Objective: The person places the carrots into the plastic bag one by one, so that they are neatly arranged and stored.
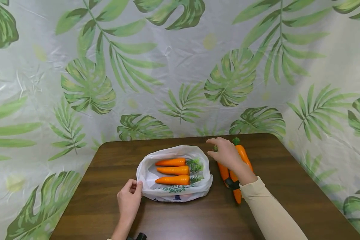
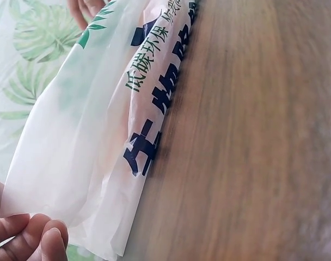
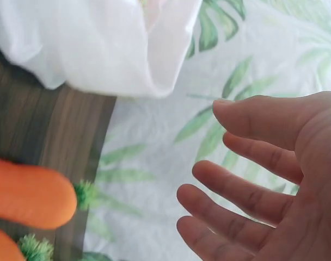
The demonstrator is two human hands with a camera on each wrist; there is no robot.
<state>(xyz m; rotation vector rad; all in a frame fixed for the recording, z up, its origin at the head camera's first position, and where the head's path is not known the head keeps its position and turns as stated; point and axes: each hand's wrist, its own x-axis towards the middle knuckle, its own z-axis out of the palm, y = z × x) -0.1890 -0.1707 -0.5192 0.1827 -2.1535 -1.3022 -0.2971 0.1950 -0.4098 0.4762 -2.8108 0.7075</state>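
A white plastic bag [image 1: 174, 151] with printed lettering lies with its mouth spread wide. Three orange carrots [image 1: 174, 170] with green tops are inside it, side by side. At the bag's left rim, my left hand [image 1: 130, 197] pinches the thin plastic between thumb and fingers; the left wrist view shows the fingertips [image 2: 54, 239] at the edge. My right hand [image 1: 226, 154] is held over more carrots [image 1: 243, 154] to the right of the bag, fingers spread and nothing in them. In the right wrist view, a carrot [image 3: 32, 194] shows apart from those fingers.
The dark wooden table [image 1: 114, 166] has rounded back corners. Behind it hangs a leaf-patterned sheet [image 1: 180, 66]. A black band [image 1: 231, 183] is at my right wrist, and a black object [image 1: 140, 236] shows at the bottom edge near the left forearm.
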